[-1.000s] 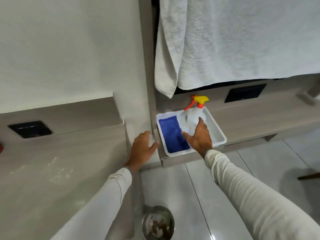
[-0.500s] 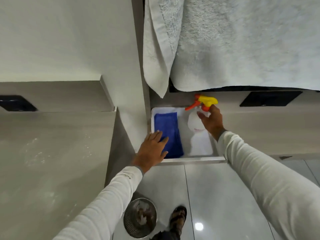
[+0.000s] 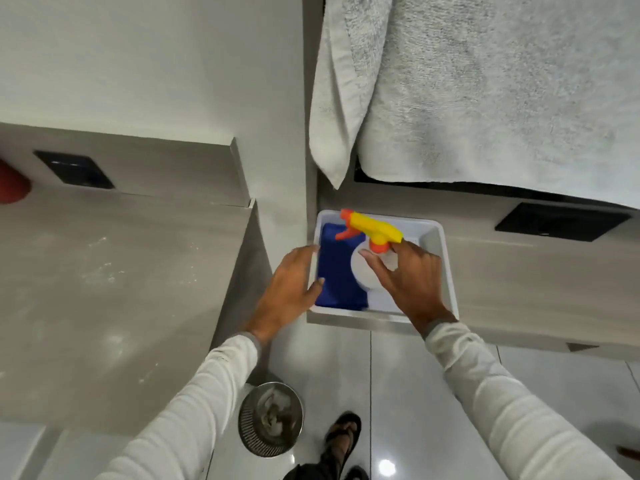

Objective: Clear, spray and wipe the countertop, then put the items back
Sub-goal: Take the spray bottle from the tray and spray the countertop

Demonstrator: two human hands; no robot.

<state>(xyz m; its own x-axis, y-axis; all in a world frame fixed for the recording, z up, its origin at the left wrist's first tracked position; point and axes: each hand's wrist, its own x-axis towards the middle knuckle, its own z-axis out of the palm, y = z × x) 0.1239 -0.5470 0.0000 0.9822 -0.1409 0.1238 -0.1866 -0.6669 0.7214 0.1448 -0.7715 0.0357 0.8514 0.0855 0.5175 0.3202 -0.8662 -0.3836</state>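
A white spray bottle [image 3: 363, 276] with a yellow and orange trigger head stands in a white plastic tray [image 3: 447, 268] on the lower ledge. Beside it in the tray lies a folded blue cloth [image 3: 337, 271]. My right hand [image 3: 412, 284] grips the bottle just under the trigger head, thumb on one side and fingers on the other. My left hand [image 3: 287, 291] rests with relaxed fingers at the tray's left rim, partly over the blue cloth. The grey countertop [image 3: 104, 289] to the left shows white crumbs or powder.
A large white towel [image 3: 485, 81] hangs above the tray. A red object [image 3: 12, 183] sits at the counter's far left, near a black socket [image 3: 74, 169]. A metal bin [image 3: 270, 419] and my sandalled foot [image 3: 341, 436] are on the tiled floor.
My right hand has shifted from the far side of the bottle to a grip round its neck. My left hand stays by the tray's left rim. The view has swung slightly left.
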